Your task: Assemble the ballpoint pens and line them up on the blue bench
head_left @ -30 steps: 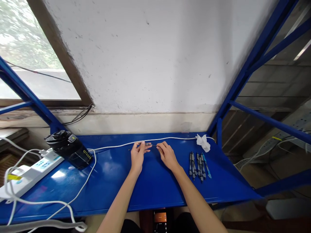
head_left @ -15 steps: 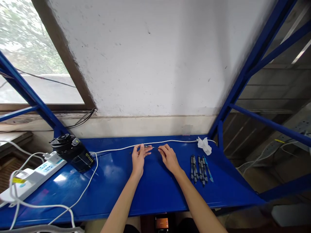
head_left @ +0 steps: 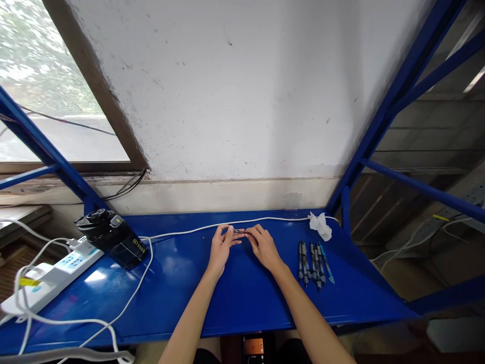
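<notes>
My left hand is closed on a dark pen barrel above the blue table. Facing it, my right hand pinches the end of a thin dark pen refill. Barrel and refill line up between my fingertips, and the refill seems partly inside the barrel. My fingers cover much of both parts. Several black pens and a blue pen lie in a loose row right of my right hand.
A black bottle leans over a white power strip at left. A white cable runs along the table's back, reaching a crumpled tissue at right. Blue frame posts flank the table; a wall stands behind.
My hands have come closer together, the left one moving slightly right. The gap between barrel and refill is shorter, and less of the refill shows.
</notes>
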Available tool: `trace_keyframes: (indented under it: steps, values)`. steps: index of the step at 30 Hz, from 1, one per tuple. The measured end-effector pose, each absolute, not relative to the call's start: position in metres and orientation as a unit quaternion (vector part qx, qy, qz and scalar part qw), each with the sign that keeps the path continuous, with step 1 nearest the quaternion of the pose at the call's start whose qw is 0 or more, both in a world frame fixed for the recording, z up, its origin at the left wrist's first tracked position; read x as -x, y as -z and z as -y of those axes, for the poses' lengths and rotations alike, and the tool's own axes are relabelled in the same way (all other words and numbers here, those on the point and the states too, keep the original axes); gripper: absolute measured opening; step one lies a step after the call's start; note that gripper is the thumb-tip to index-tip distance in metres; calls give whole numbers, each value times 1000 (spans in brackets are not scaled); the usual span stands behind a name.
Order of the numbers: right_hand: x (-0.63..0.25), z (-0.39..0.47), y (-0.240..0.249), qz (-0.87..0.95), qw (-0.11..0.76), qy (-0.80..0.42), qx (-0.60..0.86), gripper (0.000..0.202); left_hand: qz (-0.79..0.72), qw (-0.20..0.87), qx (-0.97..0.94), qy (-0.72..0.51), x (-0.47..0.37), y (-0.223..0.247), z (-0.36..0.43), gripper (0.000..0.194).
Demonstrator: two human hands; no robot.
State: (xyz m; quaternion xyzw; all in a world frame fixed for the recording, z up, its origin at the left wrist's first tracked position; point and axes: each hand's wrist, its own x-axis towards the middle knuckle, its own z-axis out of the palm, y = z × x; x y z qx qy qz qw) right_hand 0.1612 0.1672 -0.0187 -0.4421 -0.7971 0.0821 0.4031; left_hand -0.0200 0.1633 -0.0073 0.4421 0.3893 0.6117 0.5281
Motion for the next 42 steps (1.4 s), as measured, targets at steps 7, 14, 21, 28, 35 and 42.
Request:
trace_keyframes:
  steps: [7,14,21,28,35,42]
  values:
    - [-160,-167,21,782,420,-89,452,17,-390,488,-413,-663,24,11,-165,44]
    - [-162,-169,23,787,415,-82,449,16,-391,474,-386,-688,31,12,-168,41]
    - [-160,-170,26,789,419,-100,439,17,-400,488,-432,-645,26,10,-165,40]
    - [-161,-171,32,772,440,-173,425,14,-402,501,-512,-570,21,12,-163,35]
    - [-159,-169,28,762,456,-195,417,14,-412,495,-513,-567,25,13,-166,32]
    - [-161,-168,23,767,461,-200,399,14,-403,500,-514,-569,25,12,-165,32]
